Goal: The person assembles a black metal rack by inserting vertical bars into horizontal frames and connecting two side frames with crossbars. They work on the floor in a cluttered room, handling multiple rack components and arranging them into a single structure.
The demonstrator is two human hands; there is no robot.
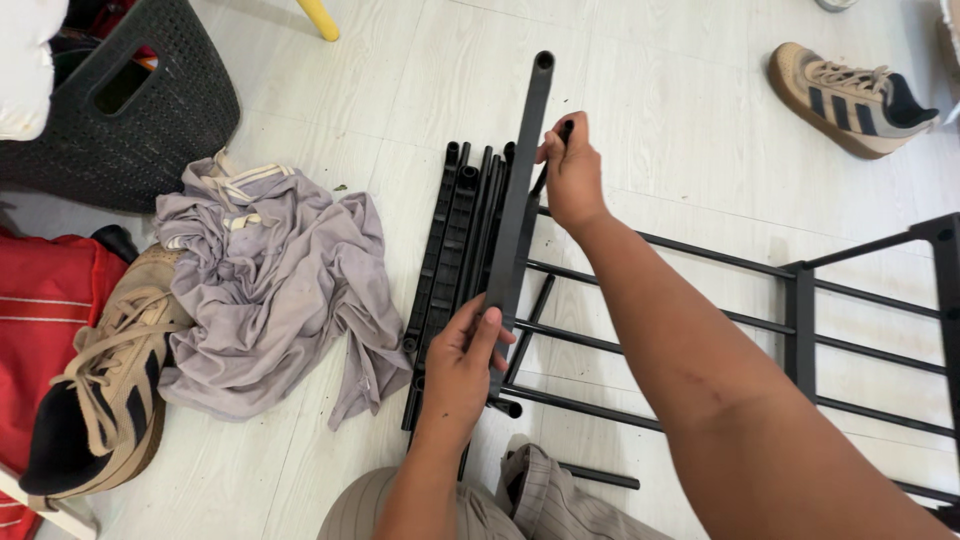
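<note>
Pale wood-look floor [680, 110] is seen from above, strewn with parts and clothes. A flat black plastic bar [522, 190] with a round socket at its far end is held tilted over the floor, above a bundle of black rods and rails [455, 250] lying side by side. The left hand [462, 365] is wrapped around the near end of the bar, fingers closed on it, thumb on top. The right hand [574, 175] is closed on a thin black rod [548, 165] just beside the bar's upper part; whether it also touches the bar cannot be told. A black metal rack frame [800, 320] with thin crossbars is laid on the floor to the right, under the right forearm. A crumpled grey garment [270, 290] is heaped left of the bundle, next to a tan sneaker [105, 390] resting on red fabric [40, 320]. A dark perforated basket [150, 100] is seen at upper left, a second tan sneaker [850, 90] at upper right, well apart from the hands. Striped beige trousers [540, 500] are visible at the bottom edge.
</note>
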